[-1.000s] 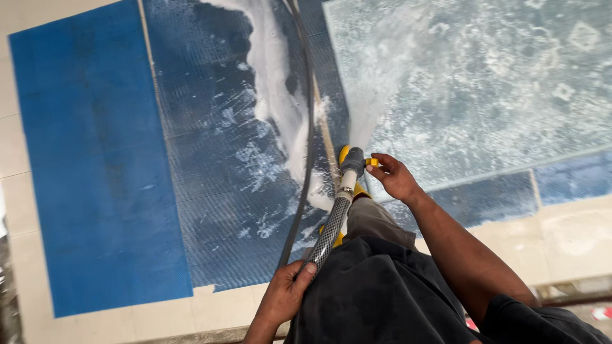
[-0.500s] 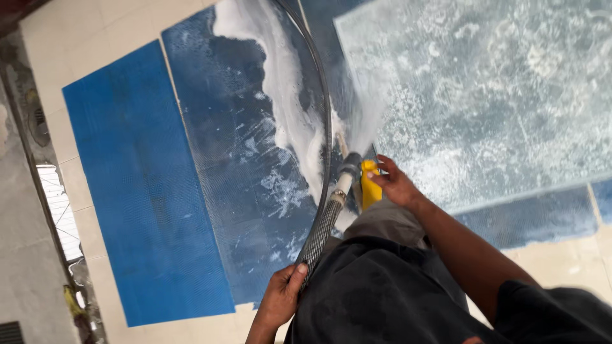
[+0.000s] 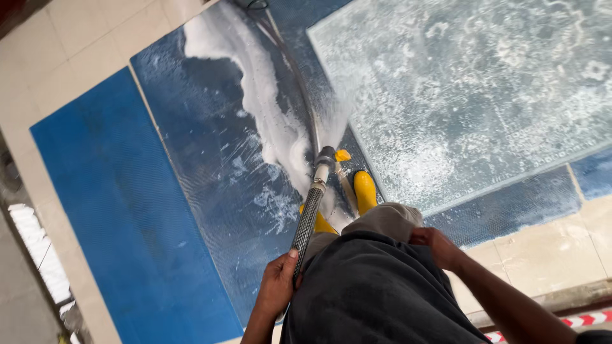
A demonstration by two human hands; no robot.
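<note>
Carpet-washing yard or wash bay — a working place, not a home room. Floor of pale square tiles [image 3: 76,57], wet throughout. Blue mats [image 3: 108,210] were laid flat side by side on it, one streaked with white foam [image 3: 255,95]. A large patterned rug [image 3: 472,89] lay soaked and soapy beside them. A braided hose [image 3: 307,223] sprayed water; yellow rubber boots [image 3: 364,191] were worn — wet-work gear.

Left hand [image 3: 278,285] low, fingers curled shut in a grip. Right hand [image 3: 435,245] bent back against the hip, forearm angled down-right.
</note>
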